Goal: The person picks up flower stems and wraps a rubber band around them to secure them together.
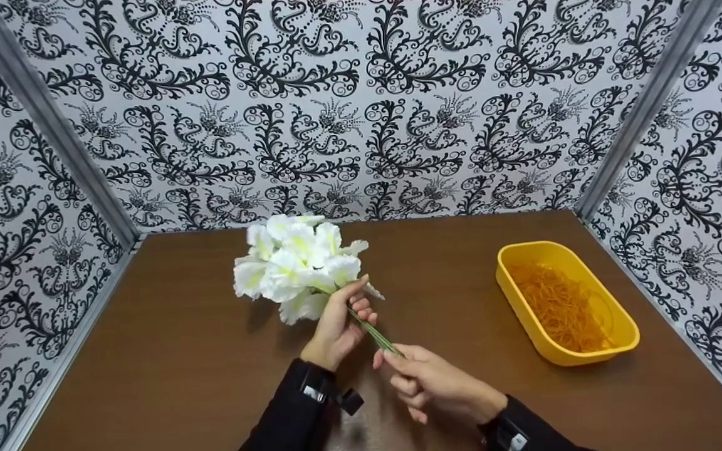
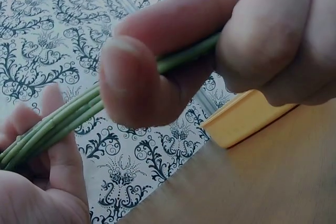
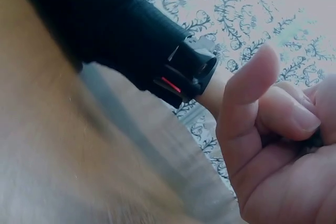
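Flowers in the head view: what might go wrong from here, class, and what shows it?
The stems could slide apart if either grip loosens: several run side by side, with no tie visible between the left hand and right hand.

The flowers might get crushed, as the left hand holds just below them.

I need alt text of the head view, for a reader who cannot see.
A person's left hand and right hand hold green stems of white flowers over a brown table, the left nearer the flowers. A yellow tub of orange shreds stands at right, with patterned walls behind.
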